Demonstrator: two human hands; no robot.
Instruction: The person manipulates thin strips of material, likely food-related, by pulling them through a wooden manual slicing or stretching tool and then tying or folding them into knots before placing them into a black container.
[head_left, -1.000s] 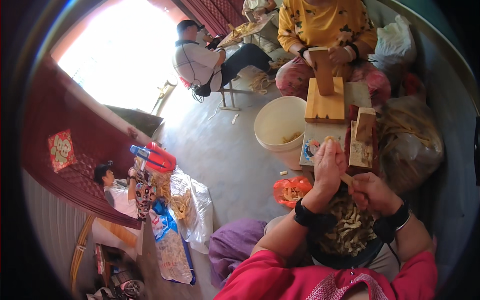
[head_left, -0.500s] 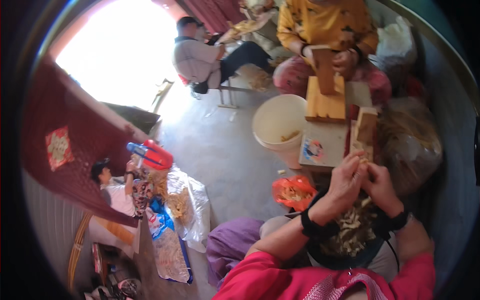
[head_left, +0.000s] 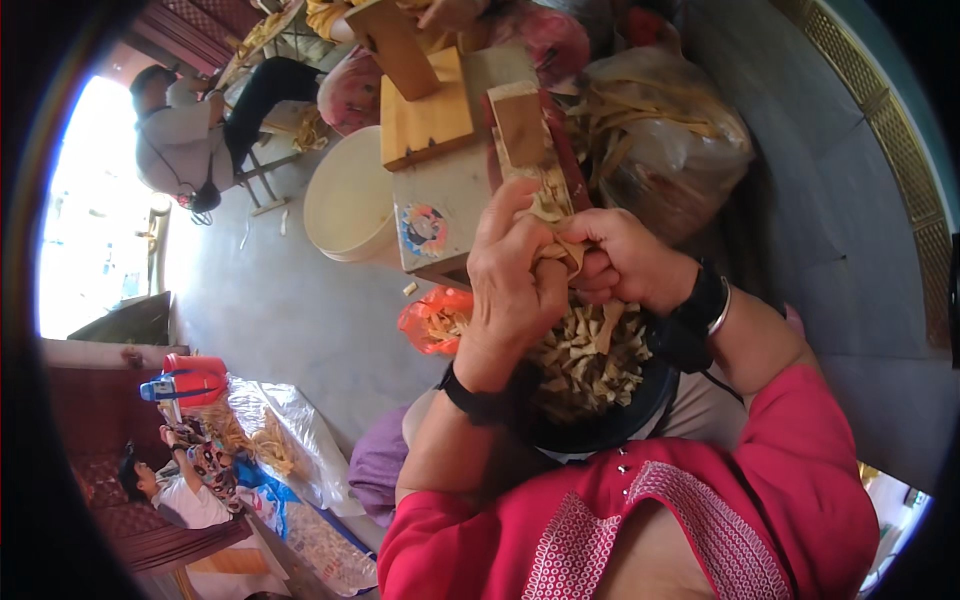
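My left hand point(head_left: 512, 272) and my right hand point(head_left: 640, 262) meet over my lap, fingers closed on a pale yellow folded strip point(head_left: 562, 258). Its material is hard to make out. Beneath them a dark bowl point(head_left: 650, 405) holds a heap of similar knotted strips point(head_left: 592, 362). Just past my fingertips lies a narrow wooden tray point(head_left: 500, 105) with red sides, carrying a wooden block point(head_left: 522, 130) and some pale strips. Black bands circle both wrists.
A grey bench point(head_left: 450, 205) bears a light wooden stand point(head_left: 420, 125). Left of it are a white bucket point(head_left: 345, 200) and an orange bag point(head_left: 430, 322) of strips. A clear bag point(head_left: 670, 145) stands right. A co-worker sits across; others sit at left.
My view has turned and come closer, so the bench and bucket now lie farther left. Both hands stay together, and the folded strip between them shows more plainly.
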